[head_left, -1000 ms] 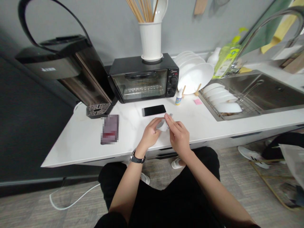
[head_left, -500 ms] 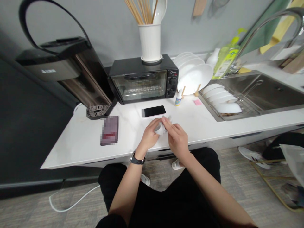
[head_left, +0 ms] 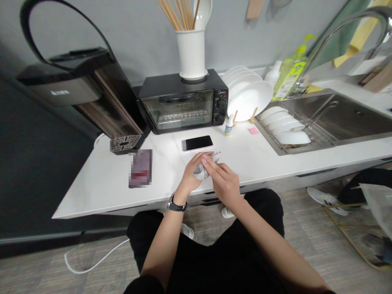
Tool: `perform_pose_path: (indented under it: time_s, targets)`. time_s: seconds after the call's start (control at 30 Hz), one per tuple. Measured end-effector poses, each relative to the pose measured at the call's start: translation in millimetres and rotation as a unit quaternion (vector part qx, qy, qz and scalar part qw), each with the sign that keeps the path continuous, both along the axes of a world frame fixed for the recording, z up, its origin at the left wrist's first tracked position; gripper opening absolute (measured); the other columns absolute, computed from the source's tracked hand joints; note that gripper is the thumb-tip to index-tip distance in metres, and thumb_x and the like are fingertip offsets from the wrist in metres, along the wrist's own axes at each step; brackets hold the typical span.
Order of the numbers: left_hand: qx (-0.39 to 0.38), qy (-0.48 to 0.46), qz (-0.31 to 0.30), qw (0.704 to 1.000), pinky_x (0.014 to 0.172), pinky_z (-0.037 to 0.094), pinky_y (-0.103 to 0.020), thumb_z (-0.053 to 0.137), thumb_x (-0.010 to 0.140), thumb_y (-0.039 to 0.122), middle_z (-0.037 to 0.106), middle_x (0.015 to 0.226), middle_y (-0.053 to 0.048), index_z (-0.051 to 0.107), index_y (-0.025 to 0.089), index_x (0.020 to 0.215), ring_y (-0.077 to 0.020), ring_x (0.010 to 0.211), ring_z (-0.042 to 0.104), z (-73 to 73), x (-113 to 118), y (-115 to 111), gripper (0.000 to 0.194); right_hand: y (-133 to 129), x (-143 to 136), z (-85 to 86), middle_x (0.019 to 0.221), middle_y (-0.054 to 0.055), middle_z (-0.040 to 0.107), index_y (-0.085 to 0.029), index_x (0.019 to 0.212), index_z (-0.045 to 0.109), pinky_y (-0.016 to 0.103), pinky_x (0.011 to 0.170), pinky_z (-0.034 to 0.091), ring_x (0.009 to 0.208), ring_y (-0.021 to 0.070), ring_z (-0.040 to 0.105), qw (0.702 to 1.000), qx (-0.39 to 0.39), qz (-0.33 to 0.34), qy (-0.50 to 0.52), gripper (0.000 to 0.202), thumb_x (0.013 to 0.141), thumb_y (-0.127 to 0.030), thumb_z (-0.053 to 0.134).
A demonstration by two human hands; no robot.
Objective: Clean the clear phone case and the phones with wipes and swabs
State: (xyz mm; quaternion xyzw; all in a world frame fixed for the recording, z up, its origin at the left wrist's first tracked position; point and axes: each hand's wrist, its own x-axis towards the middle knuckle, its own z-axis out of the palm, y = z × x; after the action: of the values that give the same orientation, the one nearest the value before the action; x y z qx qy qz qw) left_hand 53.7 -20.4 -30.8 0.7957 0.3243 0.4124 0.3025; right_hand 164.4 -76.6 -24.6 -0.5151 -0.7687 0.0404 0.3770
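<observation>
Over the white countertop [head_left: 101, 185], the left hand [head_left: 190, 176] curls its fingers around a crumpled, pale grey sheet [head_left: 201, 173]; the right hand [head_left: 227, 185] lays fingers across, pressed together, any pinch hidden. Manipulating it seems underway, calling for steady two-handed control.

This is a kitchen: beyond the left hand [head_left: 192, 173] stands a black toaster oven [head_left: 180, 108], topped by a white holder [head_left: 191, 53] of chopsticks [head_left: 187, 17]. To the right of the right hand [head_left: 227, 185] is a stainless-steel sink [head_left: 361, 118] with a curved faucet [head_left: 385, 20] and white bowls [head_left: 294, 137], while white plates [head_left: 251, 98] stand in a row ahead of that hand, on its right.
</observation>
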Motion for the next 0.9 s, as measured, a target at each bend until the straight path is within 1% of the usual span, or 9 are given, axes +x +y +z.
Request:
perform_pose_path:
  time_s: [0.13, 0.2, 0.37, 0.47, 0.57, 0.63, 0.7, 0.8, 0.9]
  targets:
    - [0.006, 0.006, 0.015, 1.000, 0.090, 0.027, -0.033, 0.039, 0.061, -0.003, 0.042, 0.108, -0.007, 0.040, 0.014, 0.102, -0.0163, 0.102, 0.035, -6.4, -2, 4, 0.044, 12, 12, -2.6, 0.114, -0.003, 0.036, -0.028, 0.117, 0.021, 0.033, 0.076, 0.040, 0.091, 0.0174, 0.042, 0.999, 0.005, -0.038, 0.023, 0.051, 0.072, -0.003, 0.027]
    - [0.007, 0.014, 0.023, 1.000, 0.089, 0.027, -0.033, 0.039, 0.059, -0.004, 0.043, 0.108, -0.007, 0.040, 0.014, 0.102, -0.0169, 0.101, 0.036, -6.5, -3, 4, 0.047, 15, 17, -5.4, 0.115, -0.002, 0.035, -0.027, 0.117, 0.022, 0.033, 0.075, 0.040, 0.089, 0.0170, 0.043, 0.998, 0.013, -0.045, 0.038, 0.050, 0.073, -0.004, 0.027]
    - [0.007, 0.064, 0.037, 0.997, 0.083, 0.034, -0.031, 0.037, 0.060, -0.005, 0.045, 0.105, -0.003, 0.036, 0.019, 0.103, -0.0142, 0.097, 0.040, 6.5, 0, -4, 0.050, 15, 22, -10.5, 0.112, -0.002, 0.040, -0.027, 0.112, 0.031, 0.033, 0.074, 0.041, 0.090, 0.0154, 0.044, 0.998, 0.032, 0.011, 0.057, 0.045, 0.072, -0.005, 0.031]
    - [0.042, 0.109, 0.063, 0.991, 0.088, 0.028, -0.033, 0.042, 0.060, -0.001, 0.043, 0.107, -0.004, 0.041, 0.018, 0.097, -0.0163, 0.101, 0.036, 13.7, -1, -10, 0.042, 17, 29, -12.2, 0.108, -0.003, 0.044, -0.026, 0.104, 0.041, 0.033, 0.075, 0.041, 0.090, 0.0153, 0.045, 0.994, 0.025, 0.018, 0.101, 0.039, 0.072, -0.006, 0.033]
    - [0.062, 0.140, 0.111, 0.982, 0.091, 0.022, -0.037, 0.042, 0.064, 0.005, 0.046, 0.103, -0.004, 0.047, 0.020, 0.092, -0.0192, 0.101, 0.036, 12.6, -9, -15, 0.032, 24, 42, -16.9, 0.101, -0.002, 0.049, -0.027, 0.100, 0.046, 0.032, 0.065, 0.044, 0.082, 0.0163, 0.050, 0.987, -0.007, -0.019, 0.158, 0.035, 0.072, -0.009, 0.034]
    - [0.045, 0.130, 0.135, 0.981, 0.086, 0.028, -0.037, 0.040, 0.068, 0.010, 0.051, 0.094, -0.003, 0.049, 0.022, 0.089, -0.0189, 0.092, 0.043, 7.4, -16, -18, 0.026, 29, 51, -22.3, 0.095, 0.000, 0.053, -0.027, 0.099, 0.047, 0.032, 0.056, 0.045, 0.072, 0.0171, 0.053, 0.981, -0.029, -0.047, 0.188, 0.031, 0.072, -0.014, 0.036]
    - [0.027, 0.109, 0.145, 0.983, 0.079, 0.035, -0.034, 0.039, 0.070, 0.015, 0.053, 0.087, -0.002, 0.051, 0.025, 0.087, -0.0182, 0.084, 0.048, 1.0, -22, -21, 0.023, 33, 61, -28.0, 0.090, 0.000, 0.056, -0.026, 0.098, 0.048, 0.032, 0.052, 0.045, 0.065, 0.0176, 0.054, 0.976, -0.046, -0.061, 0.202, 0.028, 0.072, -0.021, 0.038]
    - [0.014, 0.081, 0.159, 0.984, 0.076, 0.038, -0.032, 0.038, 0.071, 0.018, 0.054, 0.085, -0.001, 0.052, 0.026, 0.084, -0.0170, 0.082, 0.049, -6.6, -27, -23, 0.020, 35, 73, -32.4, 0.085, 0.000, 0.057, -0.026, 0.097, 0.048, 0.033, 0.053, 0.044, 0.062, 0.0182, 0.054, 0.972, -0.051, -0.097, 0.206, 0.027, 0.072, -0.025, 0.038]
    - [0.000, 0.058, 0.185, 0.981, 0.076, 0.038, -0.031, 0.039, 0.072, 0.019, 0.054, 0.085, -0.002, 0.052, 0.022, 0.084, -0.0161, 0.081, 0.049, -9.9, -28, -23, 0.018, 33, 78, -26.6, 0.087, 0.003, 0.056, -0.026, 0.100, 0.046, 0.034, 0.055, 0.044, 0.066, 0.0191, 0.053, 0.968, -0.021, -0.150, 0.201, 0.028, 0.074, -0.024, 0.036]
